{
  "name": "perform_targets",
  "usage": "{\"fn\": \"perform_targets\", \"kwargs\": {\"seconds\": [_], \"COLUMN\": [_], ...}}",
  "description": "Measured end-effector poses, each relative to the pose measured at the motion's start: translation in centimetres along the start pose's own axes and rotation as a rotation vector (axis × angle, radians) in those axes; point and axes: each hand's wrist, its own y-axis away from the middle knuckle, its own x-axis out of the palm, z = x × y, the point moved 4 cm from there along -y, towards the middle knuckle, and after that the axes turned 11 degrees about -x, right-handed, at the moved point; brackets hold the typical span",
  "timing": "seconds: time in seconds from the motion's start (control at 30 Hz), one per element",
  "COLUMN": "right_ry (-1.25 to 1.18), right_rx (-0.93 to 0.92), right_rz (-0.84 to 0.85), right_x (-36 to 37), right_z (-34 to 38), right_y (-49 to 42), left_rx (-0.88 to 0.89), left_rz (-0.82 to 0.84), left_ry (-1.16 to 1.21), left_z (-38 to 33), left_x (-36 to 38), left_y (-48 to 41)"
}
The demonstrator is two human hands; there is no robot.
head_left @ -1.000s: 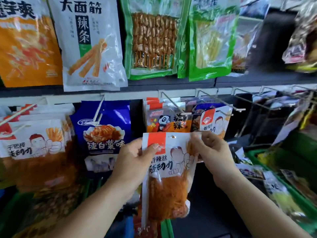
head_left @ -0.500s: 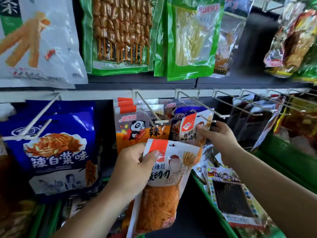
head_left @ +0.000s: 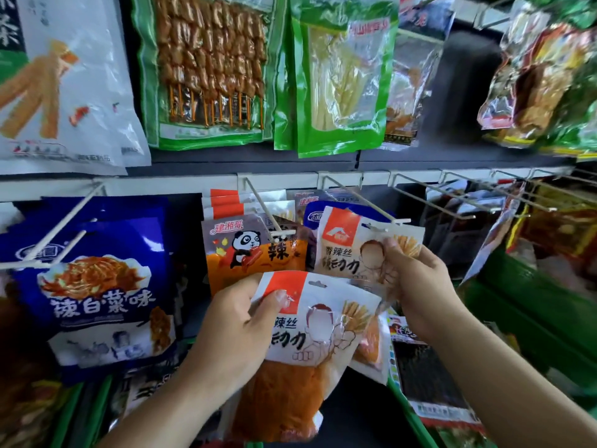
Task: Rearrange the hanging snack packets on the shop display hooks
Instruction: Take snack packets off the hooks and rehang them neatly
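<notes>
Left hand (head_left: pixel 239 324) gripping a white-and-orange packet (head_left: pixel 310 347) low in front, thumb across its top, right hand (head_left: pixel 420 286) pinching a matching packet (head_left: pixel 349 250) just beyond, its top edge at a wire hook (head_left: pixel 365 202) tip, panda packet (head_left: pixel 255 253) hanging alongside, green packs (head_left: pixel 206 69) up top.

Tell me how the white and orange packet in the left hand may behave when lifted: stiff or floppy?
Probably floppy: the packet is thin film; its top edge bends where the left hand pinches it. Likely light, since one hand carries it by a corner. Glossy film may slip.
</notes>
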Motion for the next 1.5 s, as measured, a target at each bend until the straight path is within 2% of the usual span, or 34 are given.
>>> {"fn": "perform_targets", "kwargs": {"seconds": [0.1,0.27,0.5,0.57,0.63,0.7,0.9,1.03,1.13,1.2,1.27,1.33,1.4,1.5], "right_ry": [-0.053,-0.033,-0.129,-0.142,-0.062,-0.027,-0.121,-0.067,-0.118,-0.111,0.043,0.207,0.329,0.347], "right_rx": [0.019,0.058,0.168,0.136,0.025,-0.06,0.057,0.08,0.165,0.2,0.122,0.03,-0.037,-0.049], "right_rz": [-0.014,0.147,0.256,0.284,0.299,0.269,0.184,0.185,0.169,0.043,-0.128,-0.196,-0.148,0.008], "right_x": [-0.9,-0.5,3.4,4.3,4.6,4.6,4.0,4.2,4.2,3.8,2.3,1.4,1.1,1.5], "right_z": [1.4,2.4,0.2,-0.6,-1.6,-2.0,-2.4,-2.6,-3.2,-2.9,-3.1,-3.2,-3.2,-2.9], "right_y": [1.6,4.7,9.5,10.3,10.6,10.5,9.1,8.3,7.4,5.7,2.5,-0.6,-3.2,-6.3], "left_rx": [0.029,0.065,0.016,-0.018,-0.038,-0.035,-0.064,-0.136,-0.109,-0.101,-0.089,-0.061,-0.039,-0.046], "left_rz": [0.01,0.06,-0.2,-0.213,-0.229,-0.247,-0.249,-0.076,-0.086,-0.132,-0.172,-0.179,-0.19,-0.193], "left_ry": [-0.012,0.023,0.067,0.123,0.149,0.118,0.085,0.102,0.071,0.054,0.02,0.012,0.006,0.001], "left_z": [-0.7,-1.5,0.0,0.4,0.6,0.8,1.6,1.8,2.1,2.3,2.4,2.0,1.7,1.6], "left_x": [0.1,0.6,0.1,-0.1,-0.3,-0.6,-0.9,-0.5,-0.6,-0.9,-1.1,-1.2,-1.3,-1.4], "left_y": [0.9,2.3,2.1,2.0,1.9,1.7,1.0,0.4,0.0,-0.3,-0.6,-0.8,-0.9,-1.1]}}
